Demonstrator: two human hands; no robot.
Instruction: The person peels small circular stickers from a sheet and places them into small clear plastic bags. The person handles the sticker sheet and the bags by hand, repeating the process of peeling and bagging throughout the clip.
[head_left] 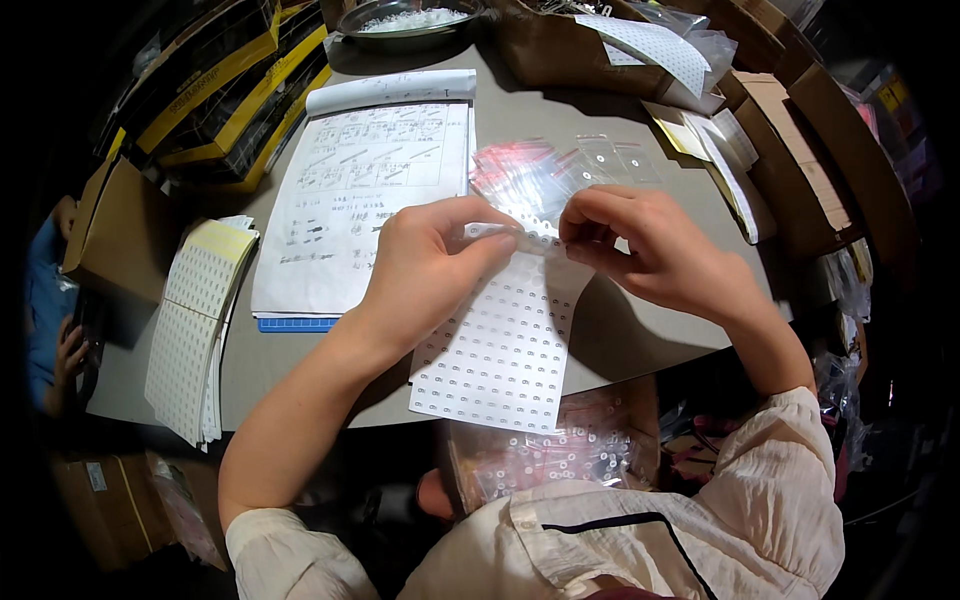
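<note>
A white sheet of small round printed stickers [497,350] hangs over the table's front edge, its top bent up between my hands. My left hand [425,260] pinches the sheet's upper edge between thumb and fingers. Close by on the right, my right hand [655,235] has its fingertips pinched together at the sheet's top right corner; whether a loose sticker is in them is too small to see. Just beyond my hands lies a pile of see-through zip bags with red edges [515,172]. A few single bags with a white round sticker [612,158] lie beside it.
A clipboard of handwritten papers [335,215] lies left, near more sticker sheets [195,310]. Below the table edge, a carton holds stickered bags [570,455]. Cartons [790,140] stand right; a metal bowl [405,22] sits at the back. Another person's hand [70,350] shows far left.
</note>
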